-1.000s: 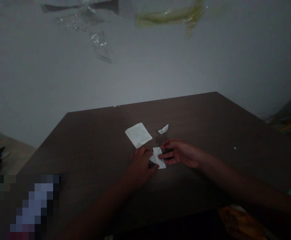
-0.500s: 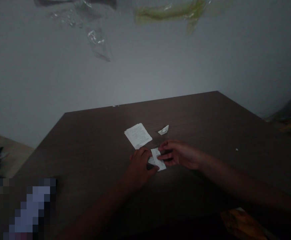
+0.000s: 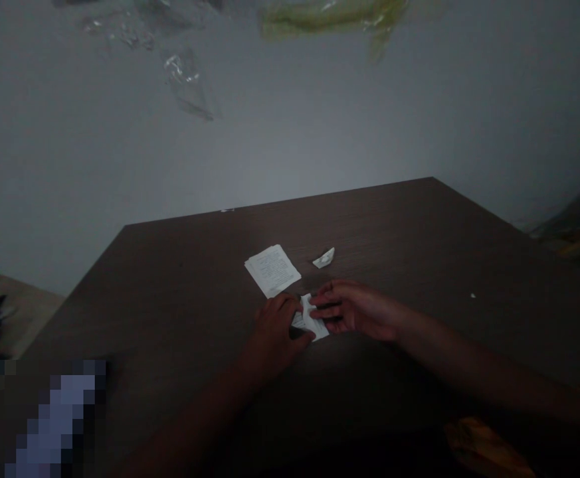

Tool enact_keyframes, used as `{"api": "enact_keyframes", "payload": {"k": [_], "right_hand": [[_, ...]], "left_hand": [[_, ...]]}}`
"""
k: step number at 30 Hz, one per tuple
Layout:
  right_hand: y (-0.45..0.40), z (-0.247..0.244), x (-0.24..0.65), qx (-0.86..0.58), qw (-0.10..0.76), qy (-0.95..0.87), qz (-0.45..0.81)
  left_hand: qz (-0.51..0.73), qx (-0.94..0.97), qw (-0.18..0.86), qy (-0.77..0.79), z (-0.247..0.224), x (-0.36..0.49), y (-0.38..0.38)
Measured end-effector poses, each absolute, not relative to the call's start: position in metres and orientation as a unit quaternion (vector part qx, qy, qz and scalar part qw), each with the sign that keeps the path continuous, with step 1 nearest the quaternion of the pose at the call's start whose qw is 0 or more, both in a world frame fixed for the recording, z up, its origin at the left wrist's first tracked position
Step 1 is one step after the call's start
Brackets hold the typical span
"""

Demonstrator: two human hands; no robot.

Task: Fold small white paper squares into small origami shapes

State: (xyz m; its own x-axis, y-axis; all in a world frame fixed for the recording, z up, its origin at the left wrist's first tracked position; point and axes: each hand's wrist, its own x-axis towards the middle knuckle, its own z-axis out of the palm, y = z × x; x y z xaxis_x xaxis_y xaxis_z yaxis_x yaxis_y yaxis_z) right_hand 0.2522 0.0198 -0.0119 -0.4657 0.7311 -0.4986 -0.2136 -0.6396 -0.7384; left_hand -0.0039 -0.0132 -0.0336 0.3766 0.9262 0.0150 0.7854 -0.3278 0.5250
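A small piece of folded paper (image 3: 315, 325) lies on the dark table between my two hands. My left hand (image 3: 276, 330) grips its left side, thumb at the near edge and fingers at the far edge. My right hand (image 3: 347, 307) reaches in from the right, fingers apart and fingertips touching the paper's upper face. Just beyond my left hand sits a stack of printed paper sheets (image 3: 273, 269). A small folded paper boat (image 3: 324, 257) stands to the right of the stack.
The brown table (image 3: 180, 279) runs back to a pale wall (image 3: 319, 119) with clear plastic (image 3: 186, 83) and a yellow strip (image 3: 329, 18) on it. A tiny white scrap (image 3: 473, 295) lies at the right. The lower left corner is pixelated.
My right fingers have shifted slightly left over the paper, and its folded flap looks more bent. The view has moved a little; the stack and boat stay put on the table.
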Motion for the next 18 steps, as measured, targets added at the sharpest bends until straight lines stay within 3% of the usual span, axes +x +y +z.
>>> {"api": "enact_keyframes", "payload": {"k": [10, 18], "right_hand": [[0.0184, -0.0079, 0.2522, -0.418, 0.278, -0.276, 0.82], [0.0119, -0.0115, 0.2444, -0.426, 0.314, -0.313, 0.789]], "left_hand": [[0.155, 0.789, 0.243, 0.543, -0.0316, -0.0029, -0.0158], [0.174, 0.783, 0.243, 0.545, -0.0393, -0.0043, -0.0169]]}}
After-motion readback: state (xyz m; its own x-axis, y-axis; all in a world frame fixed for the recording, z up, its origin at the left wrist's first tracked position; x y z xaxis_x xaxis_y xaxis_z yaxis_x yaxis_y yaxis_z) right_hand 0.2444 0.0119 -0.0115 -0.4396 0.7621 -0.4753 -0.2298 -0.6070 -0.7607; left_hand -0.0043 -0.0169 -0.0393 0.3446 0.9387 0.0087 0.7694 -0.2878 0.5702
